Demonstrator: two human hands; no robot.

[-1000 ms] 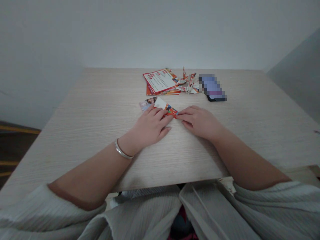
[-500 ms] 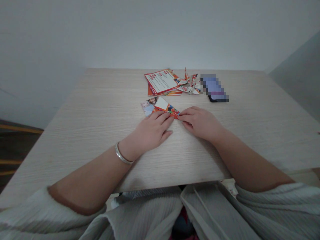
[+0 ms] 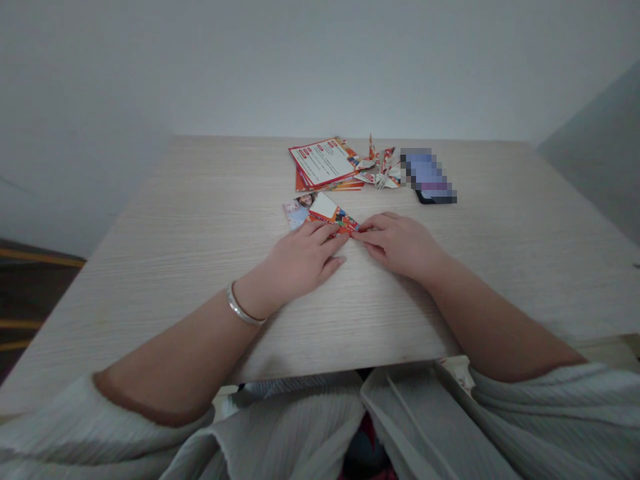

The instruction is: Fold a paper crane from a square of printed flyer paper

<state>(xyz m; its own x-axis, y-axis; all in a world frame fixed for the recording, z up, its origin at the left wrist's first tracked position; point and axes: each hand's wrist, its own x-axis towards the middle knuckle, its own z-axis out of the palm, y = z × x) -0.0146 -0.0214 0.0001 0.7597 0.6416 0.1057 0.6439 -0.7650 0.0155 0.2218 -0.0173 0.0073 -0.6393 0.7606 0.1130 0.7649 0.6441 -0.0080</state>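
Toward the far edge of your pale wood-grain counter (image 3: 165,240) you have a stack of printed sheets (image 3: 323,163), the top one white with a red border. Just right of it sit folded paper shapes (image 3: 383,170) with pointed tips, then a dark-edged phone (image 3: 435,199), its screen pixelated. Beyond stands a plain pale wall (image 3: 320,73); past your counter's left edge, yellowish bars (image 3: 43,258) cross a dark area.

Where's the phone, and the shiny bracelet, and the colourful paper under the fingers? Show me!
Phone (image 3: 429,177): head view, on the middle of its blurred screen.
Bracelet (image 3: 237,307): head view, on its silver band.
Colourful paper (image 3: 323,206): head view, on its white patch.
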